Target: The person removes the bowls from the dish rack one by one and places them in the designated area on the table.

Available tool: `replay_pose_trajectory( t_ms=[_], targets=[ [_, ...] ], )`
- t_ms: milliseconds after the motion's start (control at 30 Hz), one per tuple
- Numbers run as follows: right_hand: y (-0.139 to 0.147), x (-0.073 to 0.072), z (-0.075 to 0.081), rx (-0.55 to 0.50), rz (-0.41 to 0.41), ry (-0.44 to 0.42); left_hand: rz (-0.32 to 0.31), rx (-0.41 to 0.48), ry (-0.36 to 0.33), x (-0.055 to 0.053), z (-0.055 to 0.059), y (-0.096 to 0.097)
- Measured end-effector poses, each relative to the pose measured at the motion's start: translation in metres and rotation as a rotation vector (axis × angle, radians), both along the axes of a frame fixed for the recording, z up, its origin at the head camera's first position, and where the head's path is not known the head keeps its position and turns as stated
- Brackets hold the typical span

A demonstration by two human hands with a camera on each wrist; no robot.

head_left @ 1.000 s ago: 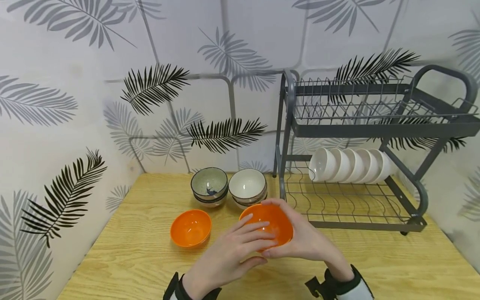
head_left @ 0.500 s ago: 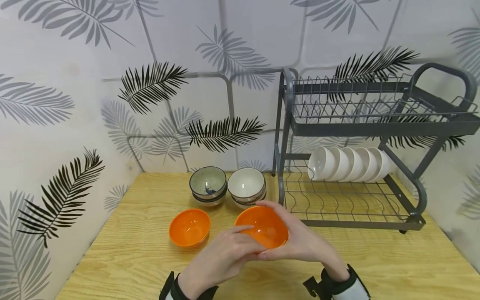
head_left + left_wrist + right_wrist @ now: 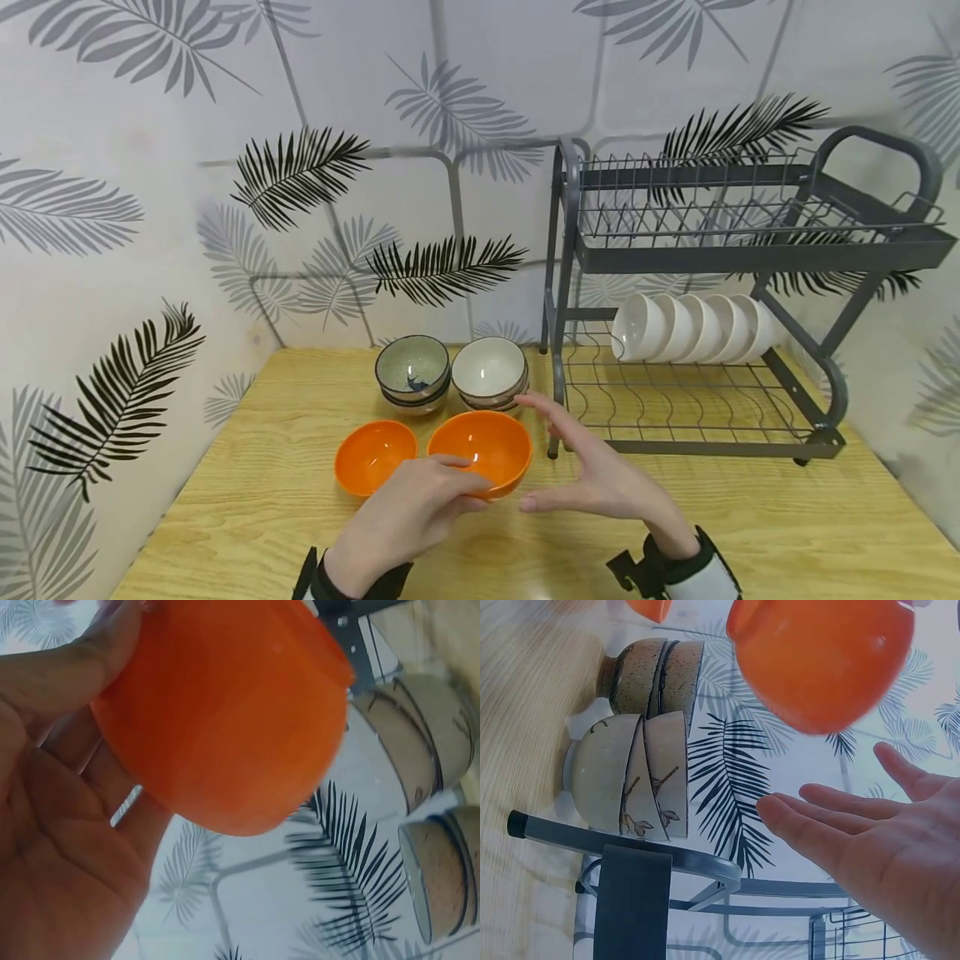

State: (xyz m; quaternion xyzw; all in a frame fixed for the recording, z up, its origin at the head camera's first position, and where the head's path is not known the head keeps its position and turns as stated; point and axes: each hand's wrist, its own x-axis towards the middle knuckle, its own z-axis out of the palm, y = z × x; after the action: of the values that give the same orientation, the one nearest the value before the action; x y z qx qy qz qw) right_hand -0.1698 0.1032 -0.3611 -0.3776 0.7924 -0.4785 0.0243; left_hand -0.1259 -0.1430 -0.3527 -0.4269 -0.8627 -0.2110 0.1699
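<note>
My left hand (image 3: 416, 512) pinches the near rim of an orange bowl (image 3: 491, 446), thumb and fingers on either side of its wall. In the left wrist view the bowl's rounded outside (image 3: 225, 712) fills the top middle, lifted above the table. My right hand (image 3: 600, 471) is apart from that bowl, just to its right, thumb and fingers spread with nothing between them. The right wrist view shows the same gap between the right hand (image 3: 877, 832) and the bowl (image 3: 821, 660). A second orange bowl (image 3: 372, 454) sits on the table to the left, partly behind the left hand.
Behind stand a stack of grey-green bowls (image 3: 412, 367) and a stack of cream bowls (image 3: 489, 368). At the right is a dark two-tier dish rack (image 3: 731, 450), with several white bowls (image 3: 637, 327) standing on edge in its lower tier. A patterned wall (image 3: 420, 200) closes off the back.
The orange bowl has passed from the right hand to the left and moved left. My right hand has let go, its fingers now spread; the left fingers have moved onto the near rim.
</note>
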Motion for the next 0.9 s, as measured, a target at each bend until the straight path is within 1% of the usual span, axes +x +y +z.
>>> replay_pose_trajectory(
  t_ms=[133, 300, 467, 667, 800, 900],
  targets=[
    [0.001, 0.000, 0.000, 0.008, -0.008, -0.012, 0.054, -0.016, -0.040, 0.002, 0.003, -0.011],
    [0.001, 0.000, 0.000, 0.006, -0.003, -0.012, 0.138, -0.028, -0.071, 0.004, 0.009, -0.024],
    [0.002, 0.000, 0.001, 0.007, -0.005, -0.009, 0.189, -0.025, -0.099, 0.004, 0.012, -0.038],
    [0.003, 0.001, 0.002, 0.014, -0.015, -0.005, 0.257, -0.018, -0.130, 0.002, 0.012, -0.051],
    [0.003, 0.000, 0.002, 0.010, -0.006, -0.008, 0.288, -0.005, -0.153, 0.002, 0.010, -0.056],
    [0.003, -0.001, 0.002, 0.009, 0.000, -0.004, 0.309, 0.000, -0.191, 0.001, 0.009, -0.060]
  ],
)
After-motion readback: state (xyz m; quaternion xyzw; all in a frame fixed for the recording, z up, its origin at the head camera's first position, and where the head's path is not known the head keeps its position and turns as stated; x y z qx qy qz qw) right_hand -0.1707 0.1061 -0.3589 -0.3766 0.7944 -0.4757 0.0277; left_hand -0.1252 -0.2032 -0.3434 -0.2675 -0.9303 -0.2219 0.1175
